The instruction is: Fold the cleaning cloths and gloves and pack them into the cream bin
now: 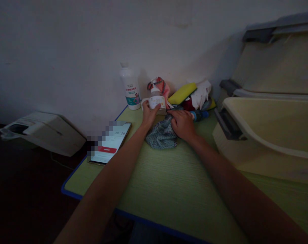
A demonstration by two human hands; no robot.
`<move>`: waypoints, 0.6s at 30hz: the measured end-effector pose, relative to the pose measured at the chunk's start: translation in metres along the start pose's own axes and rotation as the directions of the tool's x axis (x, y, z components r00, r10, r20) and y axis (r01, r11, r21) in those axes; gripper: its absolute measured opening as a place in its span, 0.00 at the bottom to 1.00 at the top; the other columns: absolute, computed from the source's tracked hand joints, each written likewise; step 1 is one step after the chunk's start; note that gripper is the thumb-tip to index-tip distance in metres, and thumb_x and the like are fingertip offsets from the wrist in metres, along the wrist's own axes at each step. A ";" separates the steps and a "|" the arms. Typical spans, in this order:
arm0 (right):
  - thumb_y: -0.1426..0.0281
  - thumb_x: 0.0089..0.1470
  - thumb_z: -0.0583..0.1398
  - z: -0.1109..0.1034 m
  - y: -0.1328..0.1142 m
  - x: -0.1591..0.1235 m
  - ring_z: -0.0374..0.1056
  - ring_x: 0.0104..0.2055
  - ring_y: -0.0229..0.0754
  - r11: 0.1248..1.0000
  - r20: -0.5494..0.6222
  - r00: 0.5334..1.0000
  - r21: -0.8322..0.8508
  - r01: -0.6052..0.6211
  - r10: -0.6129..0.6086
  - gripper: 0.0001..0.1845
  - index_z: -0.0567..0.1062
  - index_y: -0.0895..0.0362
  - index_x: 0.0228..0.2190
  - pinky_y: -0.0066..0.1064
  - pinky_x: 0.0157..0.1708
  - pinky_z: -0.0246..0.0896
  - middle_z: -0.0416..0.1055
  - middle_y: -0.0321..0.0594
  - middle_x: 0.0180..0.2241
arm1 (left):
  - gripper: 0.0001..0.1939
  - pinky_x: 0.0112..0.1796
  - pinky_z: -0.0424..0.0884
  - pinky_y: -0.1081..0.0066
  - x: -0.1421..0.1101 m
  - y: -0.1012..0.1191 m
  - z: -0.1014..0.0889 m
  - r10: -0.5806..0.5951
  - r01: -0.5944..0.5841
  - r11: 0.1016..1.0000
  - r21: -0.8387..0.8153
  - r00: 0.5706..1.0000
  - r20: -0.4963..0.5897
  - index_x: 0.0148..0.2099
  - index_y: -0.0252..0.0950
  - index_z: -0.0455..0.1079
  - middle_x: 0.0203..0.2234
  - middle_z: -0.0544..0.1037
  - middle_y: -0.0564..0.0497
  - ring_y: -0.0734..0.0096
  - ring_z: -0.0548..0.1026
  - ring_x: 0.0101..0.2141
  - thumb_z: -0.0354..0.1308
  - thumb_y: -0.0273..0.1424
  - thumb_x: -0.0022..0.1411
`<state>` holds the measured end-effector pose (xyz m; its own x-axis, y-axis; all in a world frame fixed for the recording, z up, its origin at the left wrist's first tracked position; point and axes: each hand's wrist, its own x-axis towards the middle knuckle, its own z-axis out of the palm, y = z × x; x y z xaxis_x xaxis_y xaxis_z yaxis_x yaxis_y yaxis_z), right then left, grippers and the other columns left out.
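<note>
My left hand (pixel 149 113) is wrapped round a small white pump bottle (pixel 157 99) with a printed label, which stands near the wall at the back of the green table (pixel 169 183). My right hand (pixel 182 124) lies with its fingers curled on a grey-blue checked cloth (pixel 161 136) crumpled on the table just in front of the bottle. A red and white patterned cloth (pixel 162 84) sits behind the bottle.
A tall white bottle (pixel 130 86) stands left of the pump bottle. A phone (pixel 110 143) with a lit screen lies at the table's left edge. A yellow sponge (pixel 182 93), a white glove (pixel 201 93) and a blue object (pixel 200 115) are piled at the back. Beige plastic furniture (pixel 265 135) crowds the right side.
</note>
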<state>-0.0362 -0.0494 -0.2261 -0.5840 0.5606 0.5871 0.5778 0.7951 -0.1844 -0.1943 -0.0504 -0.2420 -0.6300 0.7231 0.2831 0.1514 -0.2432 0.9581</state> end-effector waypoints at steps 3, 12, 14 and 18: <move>0.76 0.50 0.49 -0.001 -0.001 0.000 0.67 0.44 0.49 1.000 0.004 1.000 0.000 -0.002 0.002 0.22 0.73 0.61 0.44 0.41 0.46 0.53 0.75 0.47 0.41 | 0.26 0.48 0.65 0.63 -0.003 0.003 0.001 0.000 0.002 0.999 0.049 0.999 -0.050 0.51 0.35 0.54 0.47 0.69 0.42 0.59 0.70 0.48 0.61 0.32 0.54; 0.76 0.49 0.49 -0.003 -0.002 0.000 0.66 0.43 0.49 1.000 0.003 1.000 -0.003 -0.001 0.001 0.21 0.74 0.60 0.42 0.40 0.44 0.53 0.75 0.47 0.39 | 0.21 0.52 0.61 0.62 0.005 -0.011 -0.001 0.202 -0.190 0.974 0.125 0.976 -0.087 0.48 0.37 0.58 0.46 0.68 0.42 0.59 0.65 0.53 0.56 0.43 0.58; 0.77 0.49 0.49 -0.002 -0.001 -0.001 0.66 0.43 0.50 1.000 0.002 1.000 -0.001 0.000 0.000 0.21 0.74 0.60 0.42 0.40 0.44 0.53 0.75 0.47 0.39 | 0.20 0.52 0.61 0.62 0.006 -0.013 -0.003 0.234 -0.227 0.968 0.106 0.970 -0.063 0.47 0.38 0.60 0.46 0.68 0.44 0.60 0.65 0.53 0.55 0.45 0.58; 0.77 0.49 0.49 -0.001 0.000 -0.001 0.66 0.42 0.50 1.000 -0.005 1.000 -0.001 0.001 -0.001 0.20 0.74 0.61 0.41 0.40 0.44 0.53 0.75 0.48 0.38 | 0.17 0.52 0.60 0.62 0.006 -0.011 -0.006 0.243 -0.233 0.964 0.128 0.967 -0.073 0.46 0.39 0.62 0.46 0.69 0.45 0.61 0.65 0.52 0.55 0.43 0.59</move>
<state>-0.0351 -0.0499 -0.2258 -0.5820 0.5585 0.5910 0.5777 0.7955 -0.1829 -0.2043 -0.0468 -0.2511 -0.6281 0.5933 0.5034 0.3898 -0.3201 0.8635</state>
